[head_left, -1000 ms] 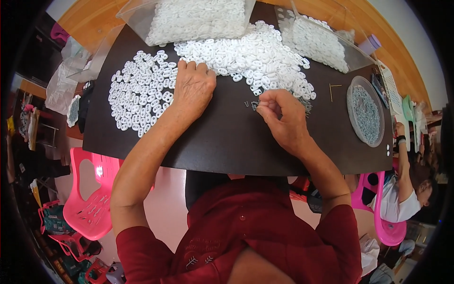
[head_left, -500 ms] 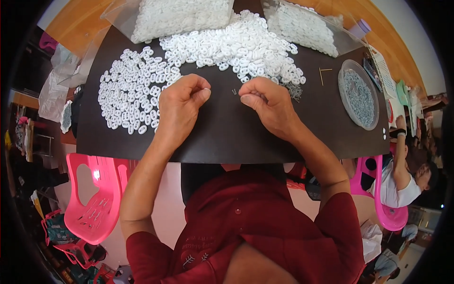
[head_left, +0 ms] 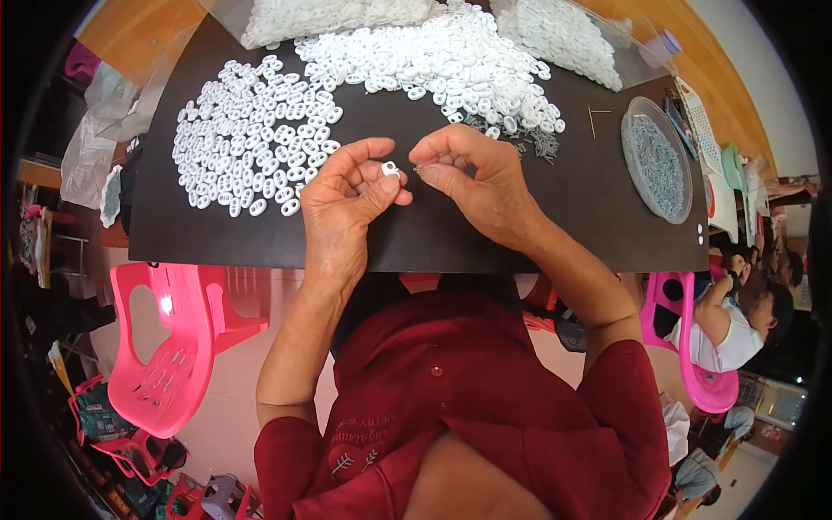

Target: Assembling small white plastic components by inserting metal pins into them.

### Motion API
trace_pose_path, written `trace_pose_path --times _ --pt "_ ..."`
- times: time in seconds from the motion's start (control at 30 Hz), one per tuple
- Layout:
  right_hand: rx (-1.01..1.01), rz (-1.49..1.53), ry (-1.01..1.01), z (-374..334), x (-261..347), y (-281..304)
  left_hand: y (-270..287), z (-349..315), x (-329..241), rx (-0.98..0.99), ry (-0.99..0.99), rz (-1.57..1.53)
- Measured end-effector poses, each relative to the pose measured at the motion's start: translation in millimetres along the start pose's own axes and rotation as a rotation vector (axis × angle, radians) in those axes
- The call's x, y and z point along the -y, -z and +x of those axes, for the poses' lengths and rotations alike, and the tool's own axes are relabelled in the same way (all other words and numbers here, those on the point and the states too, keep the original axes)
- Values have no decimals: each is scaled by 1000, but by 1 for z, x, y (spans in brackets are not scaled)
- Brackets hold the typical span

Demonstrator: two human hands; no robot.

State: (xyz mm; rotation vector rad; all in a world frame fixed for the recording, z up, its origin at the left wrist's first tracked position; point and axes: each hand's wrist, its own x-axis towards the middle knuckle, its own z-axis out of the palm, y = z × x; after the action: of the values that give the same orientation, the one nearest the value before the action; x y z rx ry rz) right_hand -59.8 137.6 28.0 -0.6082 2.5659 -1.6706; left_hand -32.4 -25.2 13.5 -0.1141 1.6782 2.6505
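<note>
Between the thumb and fingers of my left hand [head_left: 342, 195] is a small white oval plastic piece with two holes [head_left: 390, 169]. Close by on its right, the thumb and forefinger of my right hand [head_left: 481, 178] pinch a tiny screw [head_left: 418, 170], of which only the tip shows. The hands are slightly apart above the dark table [head_left: 416, 238]. Left of them spreads a group of similar white oval pieces [head_left: 247, 143]. A larger heap of white pieces [head_left: 433, 56] lies beyond, with loose grey screws [head_left: 543, 144] at its right edge.
Clear bins [head_left: 347, 19] of white pieces stand at the far edge. On the right are a round tub of screws [head_left: 628, 173] and a thin brass-coloured L-shaped rod [head_left: 593, 123]. Pink chairs [head_left: 165, 364] flank me. A person in white [head_left: 728, 329] sits at the right.
My hands have come closer together, and the left has turned, showing the white piece. Two loose screws that lay by my right fingertips no longer show. The whole view has shifted slightly.
</note>
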Motion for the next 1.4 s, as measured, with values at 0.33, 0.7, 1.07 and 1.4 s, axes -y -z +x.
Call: trace_pose_path --times 0.33,0.7,1.07,1.4 --pt "77 121 -80 2 12 -6 7 -9 -1 42 61 155" --pt "85 65 -67 4 12 -11 10 -14 2 56 -108 286" --pt "130 148 -138 6 8 -9 12 -16 5 8 -221 482" --pt "147 160 -172 7 7 -10 14 -16 7 13 -178 429"
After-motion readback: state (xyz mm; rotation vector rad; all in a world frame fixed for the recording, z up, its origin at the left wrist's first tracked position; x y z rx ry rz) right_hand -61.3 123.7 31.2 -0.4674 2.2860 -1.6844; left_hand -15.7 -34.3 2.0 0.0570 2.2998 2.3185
